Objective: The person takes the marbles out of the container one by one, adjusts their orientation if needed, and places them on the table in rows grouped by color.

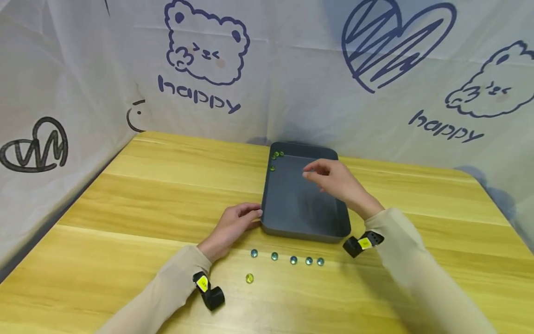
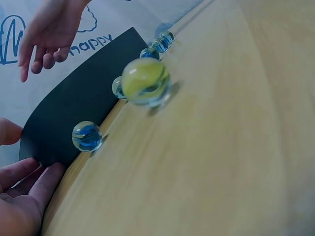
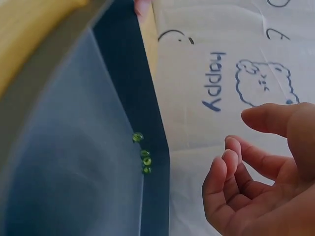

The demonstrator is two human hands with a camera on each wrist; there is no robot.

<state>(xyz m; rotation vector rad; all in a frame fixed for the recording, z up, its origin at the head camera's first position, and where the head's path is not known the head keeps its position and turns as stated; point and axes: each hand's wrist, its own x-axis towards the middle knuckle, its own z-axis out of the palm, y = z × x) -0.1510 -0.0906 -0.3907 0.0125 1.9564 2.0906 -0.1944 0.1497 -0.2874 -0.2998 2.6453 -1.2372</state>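
A dark grey rectangular tray (image 1: 298,204) lies on the table. My left hand (image 1: 233,227) holds its left side near the front corner, thumb at the rim and fingers against the outer wall (image 2: 74,113). Over the tray's right half hovers my right hand (image 1: 333,181), thumb and loosely bent fingers apart, nothing between them in the right wrist view. Several green marbles (image 3: 146,161) sit inside along the tray's far left edge. In front of the tray, several blue marbles (image 1: 294,260) form a row. One yellow marble (image 1: 249,278) lies nearer, right of the left wrist.
The wood-grain table (image 1: 167,171) extends around the tray on both sides. A white cloth (image 1: 292,93) with drawn bears and hearts hangs behind and at the left. Black wrist cameras (image 1: 212,297) are strapped over both sleeves.
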